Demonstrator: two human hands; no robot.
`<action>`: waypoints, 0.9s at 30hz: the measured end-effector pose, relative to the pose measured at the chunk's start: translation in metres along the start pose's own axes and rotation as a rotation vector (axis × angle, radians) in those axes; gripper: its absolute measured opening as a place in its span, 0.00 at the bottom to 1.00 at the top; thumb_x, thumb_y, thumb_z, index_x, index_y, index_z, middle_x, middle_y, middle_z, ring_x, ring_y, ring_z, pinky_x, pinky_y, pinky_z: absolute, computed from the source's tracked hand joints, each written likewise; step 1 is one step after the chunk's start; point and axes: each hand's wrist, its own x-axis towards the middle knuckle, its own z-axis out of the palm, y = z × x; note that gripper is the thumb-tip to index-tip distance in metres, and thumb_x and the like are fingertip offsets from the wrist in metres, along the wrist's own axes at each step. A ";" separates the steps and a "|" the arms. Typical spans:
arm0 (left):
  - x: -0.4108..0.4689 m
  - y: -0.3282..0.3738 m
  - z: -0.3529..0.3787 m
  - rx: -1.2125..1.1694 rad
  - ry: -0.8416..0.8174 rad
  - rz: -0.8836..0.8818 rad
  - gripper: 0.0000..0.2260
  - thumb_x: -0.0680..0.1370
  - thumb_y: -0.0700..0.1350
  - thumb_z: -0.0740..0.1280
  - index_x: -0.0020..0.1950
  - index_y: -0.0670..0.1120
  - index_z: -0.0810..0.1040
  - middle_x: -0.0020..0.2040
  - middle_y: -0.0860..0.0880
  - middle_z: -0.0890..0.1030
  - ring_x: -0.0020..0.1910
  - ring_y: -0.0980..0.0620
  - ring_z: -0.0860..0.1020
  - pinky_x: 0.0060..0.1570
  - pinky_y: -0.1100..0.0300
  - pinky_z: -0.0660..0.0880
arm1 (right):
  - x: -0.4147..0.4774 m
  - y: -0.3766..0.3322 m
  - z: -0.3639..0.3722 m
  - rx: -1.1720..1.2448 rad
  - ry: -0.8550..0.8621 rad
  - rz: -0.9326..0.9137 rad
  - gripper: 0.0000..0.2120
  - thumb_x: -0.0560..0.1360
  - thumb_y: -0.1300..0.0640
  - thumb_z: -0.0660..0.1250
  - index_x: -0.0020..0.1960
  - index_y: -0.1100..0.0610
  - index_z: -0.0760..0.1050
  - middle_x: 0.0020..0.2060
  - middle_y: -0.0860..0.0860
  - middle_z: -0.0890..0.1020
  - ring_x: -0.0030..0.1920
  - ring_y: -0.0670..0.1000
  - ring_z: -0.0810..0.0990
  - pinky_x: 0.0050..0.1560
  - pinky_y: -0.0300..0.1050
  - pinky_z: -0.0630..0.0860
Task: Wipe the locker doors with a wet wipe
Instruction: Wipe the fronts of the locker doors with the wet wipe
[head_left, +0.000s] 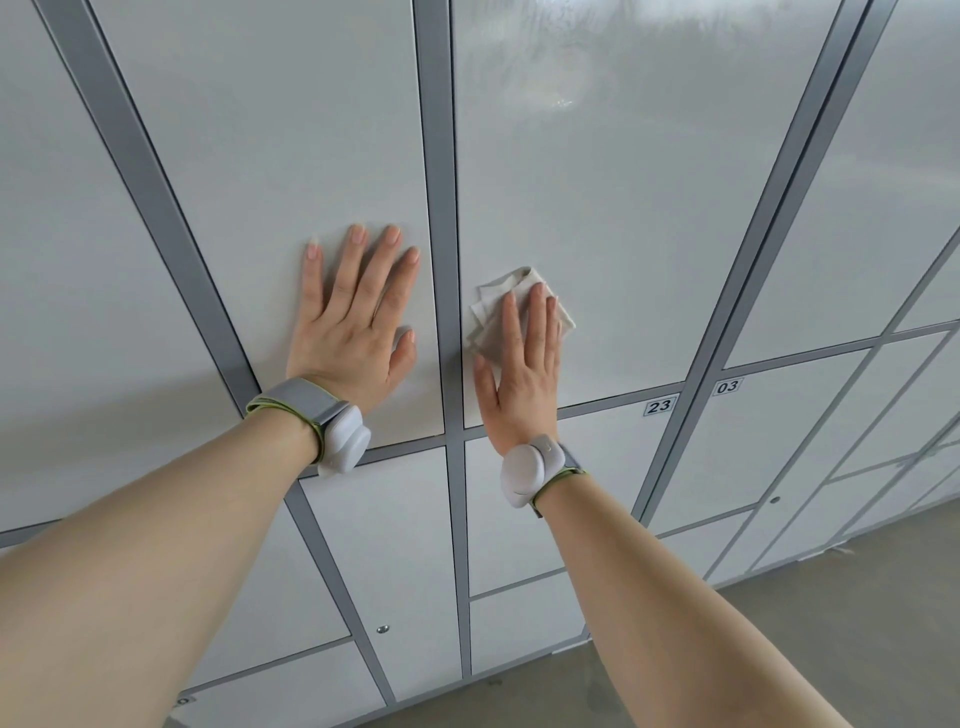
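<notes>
Tall white locker doors with grey frames fill the view. My right hand (522, 364) presses a folded white wet wipe (493, 301) flat against the lower part of the middle door (597, 208), fingers straight. Damp streaks show near the top of that door. My left hand (358, 317) lies flat with spread fingers on the neighbouring door (270, 156) to the left, holding nothing. Both wrists wear pale grey bands.
A vertical grey frame strip (441, 260) runs between the two hands. Smaller doors sit below, labelled 23 (660, 406) and 03 (727, 386), some with round locks (383, 629). Grey floor (831, 597) lies at the lower right.
</notes>
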 end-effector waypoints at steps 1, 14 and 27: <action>0.000 0.000 0.000 0.001 0.000 -0.001 0.29 0.75 0.47 0.58 0.75 0.41 0.57 0.75 0.42 0.55 0.74 0.42 0.47 0.72 0.44 0.34 | -0.003 0.001 0.001 -0.006 -0.010 -0.013 0.27 0.80 0.53 0.55 0.76 0.62 0.56 0.76 0.62 0.54 0.77 0.59 0.46 0.76 0.56 0.48; -0.001 0.001 0.002 -0.006 0.024 -0.007 0.30 0.75 0.46 0.59 0.76 0.42 0.56 0.75 0.42 0.55 0.76 0.43 0.44 0.72 0.44 0.34 | -0.047 0.050 -0.005 -0.263 -0.192 -0.135 0.30 0.76 0.56 0.58 0.76 0.59 0.54 0.76 0.60 0.55 0.77 0.59 0.52 0.75 0.58 0.53; -0.001 0.001 0.000 -0.018 -0.003 -0.008 0.30 0.75 0.47 0.58 0.76 0.42 0.54 0.75 0.43 0.54 0.74 0.41 0.46 0.72 0.44 0.33 | -0.017 0.039 -0.013 -0.115 -0.028 0.138 0.31 0.77 0.53 0.54 0.77 0.62 0.51 0.76 0.63 0.51 0.76 0.61 0.47 0.76 0.55 0.47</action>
